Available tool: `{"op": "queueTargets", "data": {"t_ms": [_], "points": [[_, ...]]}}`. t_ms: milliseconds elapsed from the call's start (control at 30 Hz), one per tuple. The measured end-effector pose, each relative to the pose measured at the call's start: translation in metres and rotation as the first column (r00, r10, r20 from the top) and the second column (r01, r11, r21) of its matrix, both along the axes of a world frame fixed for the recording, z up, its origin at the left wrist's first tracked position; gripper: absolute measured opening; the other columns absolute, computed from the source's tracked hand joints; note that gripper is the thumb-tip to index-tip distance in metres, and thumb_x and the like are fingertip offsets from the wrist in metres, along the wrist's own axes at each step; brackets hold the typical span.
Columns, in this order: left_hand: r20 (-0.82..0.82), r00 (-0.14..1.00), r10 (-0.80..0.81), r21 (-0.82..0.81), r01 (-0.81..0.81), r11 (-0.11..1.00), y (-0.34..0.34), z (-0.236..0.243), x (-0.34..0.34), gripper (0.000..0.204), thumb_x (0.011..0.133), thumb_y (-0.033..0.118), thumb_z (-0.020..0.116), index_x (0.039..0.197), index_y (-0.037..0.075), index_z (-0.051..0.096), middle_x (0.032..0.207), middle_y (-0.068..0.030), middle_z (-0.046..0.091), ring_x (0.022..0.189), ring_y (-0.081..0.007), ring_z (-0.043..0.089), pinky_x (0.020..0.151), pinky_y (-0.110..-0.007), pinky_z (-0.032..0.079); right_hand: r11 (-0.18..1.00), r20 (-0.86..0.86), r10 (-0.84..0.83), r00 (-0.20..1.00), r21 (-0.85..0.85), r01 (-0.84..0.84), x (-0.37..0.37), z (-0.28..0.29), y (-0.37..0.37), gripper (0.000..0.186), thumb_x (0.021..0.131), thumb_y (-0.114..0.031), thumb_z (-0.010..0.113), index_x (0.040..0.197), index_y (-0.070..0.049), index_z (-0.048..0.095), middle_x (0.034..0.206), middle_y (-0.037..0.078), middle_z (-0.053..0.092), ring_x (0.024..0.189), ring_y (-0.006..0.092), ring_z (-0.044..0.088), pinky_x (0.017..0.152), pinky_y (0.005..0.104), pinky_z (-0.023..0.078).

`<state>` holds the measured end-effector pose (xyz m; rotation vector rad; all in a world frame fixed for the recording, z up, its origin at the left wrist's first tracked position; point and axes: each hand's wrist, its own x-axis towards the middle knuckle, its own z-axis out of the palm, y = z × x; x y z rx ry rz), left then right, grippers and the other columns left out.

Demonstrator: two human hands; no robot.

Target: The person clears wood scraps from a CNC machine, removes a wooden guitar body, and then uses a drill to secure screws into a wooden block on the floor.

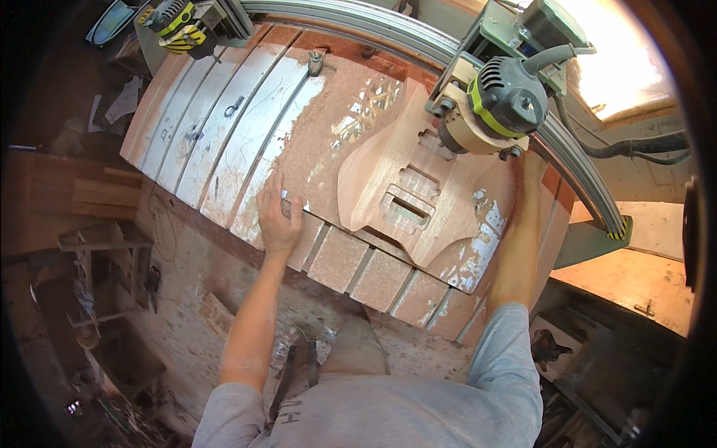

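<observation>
A pale wooden guitar body [452, 196] with routed pockets lies on a white-painted board [484, 257] that is coated in reddish sawdust [310, 160]. My left hand [281, 218] rests at the board's near edge, left of the guitar body, fingers stretched out and thumb apart, holding nothing. On the right, my arm reaches far along the bed, and my right hand [530, 166] is beside the router [502, 98], partly behind it. Its fingers are hidden, so what it touches does not show. The black router with a yellow-green band hangs over the guitar body's far right part.
A metal gantry rail [358, 24] arches across the far side and down the right. A second router [179, 28] is mounted at the far left. Metal clamps [315, 64] sit on the slotted bed [340, 257]. A wooden stand [104, 239] is on the left floor.
</observation>
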<state>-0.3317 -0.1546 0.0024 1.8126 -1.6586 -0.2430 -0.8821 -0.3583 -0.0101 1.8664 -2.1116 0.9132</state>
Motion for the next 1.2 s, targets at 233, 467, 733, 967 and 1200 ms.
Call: {"op": "queueTargets", "data": {"t_ms": [233, 467, 733, 967, 1200], "points": [[-0.012, 1.000, 0.005, -0.007, -0.005, 1.000, 0.000, -0.001, 0.001, 0.061, 0.088, 0.017, 0.061, 0.144, 0.000, 0.044, 0.142, -0.0229, 0.051, 0.125, -0.0399, 0.048, 0.107, -0.047, 0.039, 0.968, 0.015, -0.040, 0.999, 0.247, 0.035, -0.004, 0.000, -0.004, 0.032, 0.093, -0.028, 0.059, 0.118, -0.010, 0.068, 0.121, 0.017, 0.066, 0.116, 0.0360, 0.059, 0.096, 0.0458, 0.045], [-0.017, 1.000, 0.006, 0.007, -0.006, 1.000, 0.001, -0.002, 0.001, 0.062, 0.088, 0.017, 0.062, 0.145, 0.002, 0.044, 0.144, -0.0206, 0.049, 0.127, -0.0390, 0.048, 0.108, -0.046, 0.039, 0.953, 0.017, -0.055, 0.998, 0.298, 0.047, -0.022, -0.005, -0.002, 0.037, 0.091, -0.025, 0.060, 0.126, -0.014, 0.065, 0.129, 0.013, 0.065, 0.124, 0.0305, 0.057, 0.101, 0.0399, 0.043], [-0.003, 1.000, 0.029, 0.030, -0.029, 0.999, 0.002, -0.003, 0.002, 0.062, 0.088, 0.018, 0.061, 0.145, 0.002, 0.044, 0.145, -0.0207, 0.049, 0.128, -0.0402, 0.047, 0.109, -0.047, 0.038, 0.967, 0.155, -0.120, 0.981, 0.242, 0.080, -0.012, -0.012, 0.001, 0.061, 0.097, -0.056, 0.049, 0.139, -0.012, 0.055, 0.139, 0.020, 0.056, 0.133, 0.0370, 0.048, 0.108, 0.0460, 0.038], [-0.038, 0.999, -0.004, 0.022, 0.004, 1.000, -0.002, -0.004, -0.004, 0.062, 0.088, 0.018, 0.061, 0.145, 0.001, 0.044, 0.144, -0.0219, 0.049, 0.127, -0.0407, 0.046, 0.109, -0.048, 0.037, 0.955, 0.250, -0.136, 0.959, 0.289, 0.060, -0.035, -0.023, -0.002, 0.046, 0.097, -0.042, 0.052, 0.125, -0.008, 0.064, 0.127, 0.024, 0.062, 0.121, 0.0417, 0.057, 0.099, 0.0506, 0.044], [-0.007, 1.000, 0.009, 0.020, -0.009, 1.000, 0.001, -0.002, -0.004, 0.062, 0.089, 0.019, 0.061, 0.146, 0.002, 0.044, 0.143, -0.0221, 0.049, 0.127, -0.0405, 0.047, 0.108, -0.048, 0.037, 0.991, 0.132, -0.077, 0.988, 0.116, 0.062, -0.044, -0.032, -0.010, 0.043, 0.098, -0.036, 0.050, 0.126, -0.007, 0.063, 0.130, 0.023, 0.061, 0.123, 0.0420, 0.054, 0.104, 0.0502, 0.042]]}}
